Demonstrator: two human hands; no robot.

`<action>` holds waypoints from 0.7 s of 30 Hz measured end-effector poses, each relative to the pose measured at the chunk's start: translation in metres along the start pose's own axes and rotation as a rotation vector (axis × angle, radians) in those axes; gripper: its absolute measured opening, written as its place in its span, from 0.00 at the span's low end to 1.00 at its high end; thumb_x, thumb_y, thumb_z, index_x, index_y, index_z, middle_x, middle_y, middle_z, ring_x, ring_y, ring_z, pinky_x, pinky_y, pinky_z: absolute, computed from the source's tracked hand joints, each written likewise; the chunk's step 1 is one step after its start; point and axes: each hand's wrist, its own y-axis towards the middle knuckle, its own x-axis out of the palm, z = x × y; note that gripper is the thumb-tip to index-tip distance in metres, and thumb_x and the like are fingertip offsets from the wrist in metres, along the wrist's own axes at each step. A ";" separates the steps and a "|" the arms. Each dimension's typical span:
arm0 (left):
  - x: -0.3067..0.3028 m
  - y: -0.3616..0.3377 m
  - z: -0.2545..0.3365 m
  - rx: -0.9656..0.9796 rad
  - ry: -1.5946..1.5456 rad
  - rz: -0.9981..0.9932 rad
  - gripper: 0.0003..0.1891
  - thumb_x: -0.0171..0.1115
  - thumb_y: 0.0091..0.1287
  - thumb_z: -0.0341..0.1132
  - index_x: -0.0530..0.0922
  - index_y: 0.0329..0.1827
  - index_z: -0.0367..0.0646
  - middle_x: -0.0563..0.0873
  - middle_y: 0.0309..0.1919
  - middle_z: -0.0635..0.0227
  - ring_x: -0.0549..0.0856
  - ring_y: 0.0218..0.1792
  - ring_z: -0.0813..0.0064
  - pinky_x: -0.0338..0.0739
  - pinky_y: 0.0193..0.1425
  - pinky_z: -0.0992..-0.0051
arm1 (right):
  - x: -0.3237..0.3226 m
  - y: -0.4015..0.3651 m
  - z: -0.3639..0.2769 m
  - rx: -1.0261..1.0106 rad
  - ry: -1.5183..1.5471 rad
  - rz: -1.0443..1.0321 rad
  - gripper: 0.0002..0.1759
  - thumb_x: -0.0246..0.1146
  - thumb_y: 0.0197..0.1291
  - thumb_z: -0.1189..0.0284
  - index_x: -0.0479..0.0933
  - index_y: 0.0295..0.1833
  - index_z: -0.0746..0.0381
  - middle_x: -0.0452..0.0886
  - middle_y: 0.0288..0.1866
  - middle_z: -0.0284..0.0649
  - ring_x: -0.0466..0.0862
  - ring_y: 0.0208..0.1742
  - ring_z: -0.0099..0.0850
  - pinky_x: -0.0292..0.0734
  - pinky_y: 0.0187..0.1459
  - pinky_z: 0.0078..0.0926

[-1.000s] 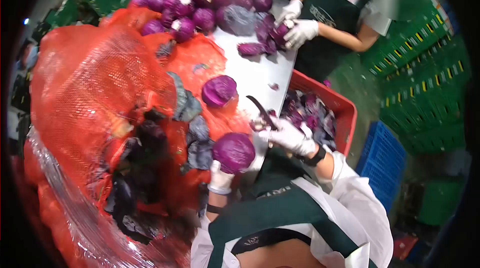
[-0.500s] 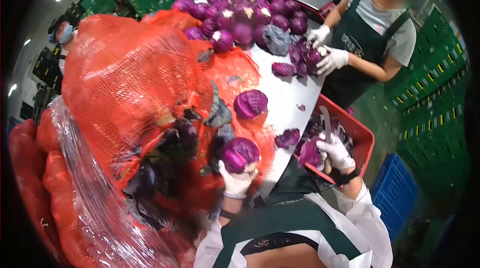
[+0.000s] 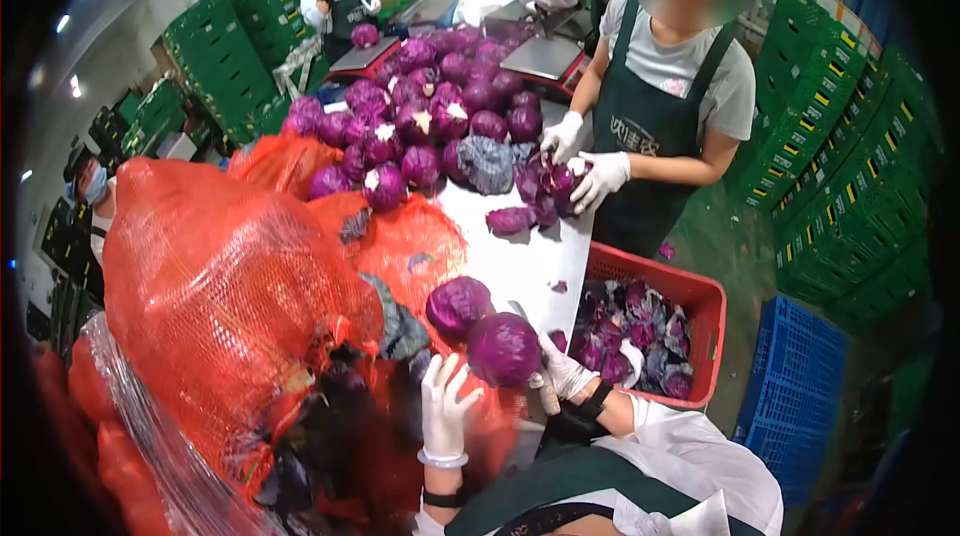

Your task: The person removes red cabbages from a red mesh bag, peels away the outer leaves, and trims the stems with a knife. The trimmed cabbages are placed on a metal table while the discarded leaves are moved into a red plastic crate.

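A trimmed red cabbage (image 3: 503,349) is between my two gloved hands, overlapping another red cabbage (image 3: 458,306) behind it. My left hand (image 3: 447,408) is at its left side, fingers spread and curved, fingertips close to the leaves. My right hand (image 3: 567,370) is wrapped round a knife (image 3: 547,398), its pale handle pointing down beside the cabbage and most of its blade hidden. Beneath is orange-red mesh netting (image 3: 415,241) spread on the white table (image 3: 520,271).
On the left bulges a large mesh sack (image 3: 220,266). Several red cabbages (image 3: 420,166) are heaped at the back near a scale (image 3: 543,58). Across the table a co-worker's gloved hands (image 3: 600,179) handle a cabbage. A red crate (image 3: 716,336) of leaves and a blue crate (image 3: 795,396) stand right.
My right hand has moved left from the red crate with the knife, letting go of the leaf. My left hand has opened from under the cabbage, now at its left. The view has shifted.
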 end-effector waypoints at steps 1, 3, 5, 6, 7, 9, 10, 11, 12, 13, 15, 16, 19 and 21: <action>-0.007 0.002 0.000 0.059 0.083 0.035 0.31 0.45 0.72 0.51 0.55 0.71 0.42 0.59 0.70 0.53 0.64 0.68 0.57 0.68 0.62 0.59 | 0.005 0.011 -0.015 0.019 -0.030 -0.006 0.31 0.54 0.63 0.45 0.64 0.65 0.50 0.74 0.41 0.30 0.67 0.24 0.21 0.63 0.21 0.13; -0.018 0.006 -0.001 0.131 0.177 0.150 0.26 0.47 0.73 0.46 0.60 0.68 0.39 0.68 0.65 0.52 0.71 0.64 0.60 0.73 0.58 0.63 | 0.023 0.042 -0.039 -0.125 -0.047 0.129 0.26 0.52 0.64 0.45 0.69 0.57 0.52 0.76 0.34 0.31 0.69 0.19 0.19 0.62 0.16 0.11; -0.032 0.006 -0.007 0.103 0.231 0.198 0.25 0.47 0.73 0.45 0.62 0.67 0.39 0.70 0.63 0.53 0.73 0.62 0.60 0.73 0.58 0.64 | 0.038 0.078 -0.076 -0.133 -0.026 0.137 0.25 0.52 0.62 0.42 0.71 0.50 0.50 0.76 0.29 0.30 0.70 0.16 0.18 0.62 0.13 0.11; -0.039 0.007 -0.010 0.064 0.287 0.254 0.23 0.48 0.73 0.44 0.63 0.66 0.40 0.72 0.61 0.53 0.74 0.60 0.61 0.74 0.57 0.65 | 0.039 0.099 -0.094 -0.133 -0.011 0.120 0.25 0.53 0.60 0.40 0.72 0.46 0.50 0.75 0.27 0.30 0.71 0.15 0.17 0.63 0.11 0.12; -0.044 0.007 -0.012 0.035 0.297 0.267 0.22 0.46 0.73 0.42 0.64 0.65 0.39 0.73 0.59 0.55 0.76 0.58 0.63 0.74 0.56 0.67 | 0.061 0.104 -0.117 -0.016 -0.003 0.212 0.28 0.55 0.55 0.35 0.72 0.42 0.48 0.71 0.20 0.28 0.69 0.14 0.16 0.62 0.12 0.11; -0.055 0.006 -0.020 -0.009 0.310 0.293 0.21 0.46 0.73 0.41 0.65 0.64 0.39 0.75 0.57 0.56 0.78 0.55 0.66 0.75 0.54 0.70 | 0.062 0.153 -0.141 -0.246 -0.081 0.265 0.31 0.60 0.47 0.32 0.72 0.38 0.49 0.66 0.16 0.28 0.66 0.13 0.19 0.60 0.11 0.15; -0.060 0.005 -0.023 -0.018 0.297 0.316 0.21 0.47 0.73 0.42 0.65 0.63 0.39 0.77 0.55 0.56 0.79 0.54 0.67 0.75 0.53 0.73 | 0.064 0.173 -0.155 -0.318 -0.085 0.275 0.32 0.61 0.45 0.32 0.72 0.37 0.50 0.65 0.15 0.29 0.66 0.13 0.20 0.59 0.11 0.17; -0.067 0.005 -0.027 -0.026 0.315 0.335 0.22 0.48 0.72 0.42 0.65 0.64 0.39 0.77 0.55 0.57 0.79 0.53 0.67 0.75 0.52 0.73 | 0.066 0.192 -0.170 -0.349 -0.089 0.268 0.34 0.63 0.43 0.31 0.71 0.38 0.51 0.65 0.15 0.30 0.64 0.12 0.20 0.58 0.11 0.18; -0.074 0.006 -0.031 -0.037 0.331 0.355 0.23 0.49 0.72 0.43 0.65 0.64 0.39 0.78 0.54 0.58 0.80 0.52 0.68 0.75 0.52 0.74 | 0.066 0.212 -0.186 -0.379 -0.094 0.262 0.36 0.64 0.40 0.31 0.71 0.38 0.52 0.65 0.15 0.31 0.63 0.12 0.21 0.57 0.11 0.19; -0.077 0.005 -0.033 -0.098 0.199 0.381 0.22 0.53 0.70 0.41 0.68 0.62 0.38 0.77 0.55 0.56 0.79 0.53 0.64 0.73 0.56 0.70 | 0.054 0.237 -0.205 -0.279 -0.033 0.255 0.38 0.64 0.39 0.30 0.71 0.37 0.55 0.66 0.15 0.32 0.62 0.11 0.21 0.56 0.11 0.18; -0.090 0.005 -0.043 -0.142 0.158 0.390 0.18 0.50 0.71 0.37 0.70 0.60 0.39 0.76 0.58 0.58 0.76 0.58 0.65 0.71 0.60 0.69 | 0.058 0.271 -0.241 -0.277 0.063 0.287 0.36 0.62 0.47 0.35 0.69 0.51 0.51 0.78 0.31 0.34 0.71 0.16 0.23 0.67 0.15 0.15; -0.104 0.008 -0.055 -0.141 0.150 0.392 0.18 0.50 0.71 0.37 0.70 0.60 0.39 0.76 0.58 0.58 0.76 0.58 0.65 0.71 0.60 0.69 | 0.057 0.286 -0.262 -0.217 0.067 0.186 0.37 0.62 0.49 0.35 0.68 0.54 0.51 0.79 0.33 0.35 0.73 0.18 0.23 0.68 0.16 0.14; -0.101 0.016 -0.042 -0.073 0.318 0.372 0.20 0.55 0.69 0.38 0.70 0.61 0.38 0.75 0.59 0.54 0.75 0.59 0.60 0.70 0.61 0.64 | 0.133 0.310 -0.289 -0.845 0.115 0.177 0.36 0.59 0.58 0.43 0.63 0.64 0.53 0.80 0.37 0.31 0.77 0.25 0.26 0.71 0.19 0.13; -0.113 0.025 -0.057 -0.136 0.328 0.411 0.20 0.57 0.68 0.41 0.73 0.58 0.39 0.79 0.51 0.65 0.79 0.49 0.76 0.73 0.50 0.79 | 0.152 0.299 -0.304 -0.682 0.008 0.016 0.31 0.56 0.63 0.47 0.63 0.64 0.55 0.80 0.38 0.30 0.76 0.26 0.24 0.70 0.22 0.12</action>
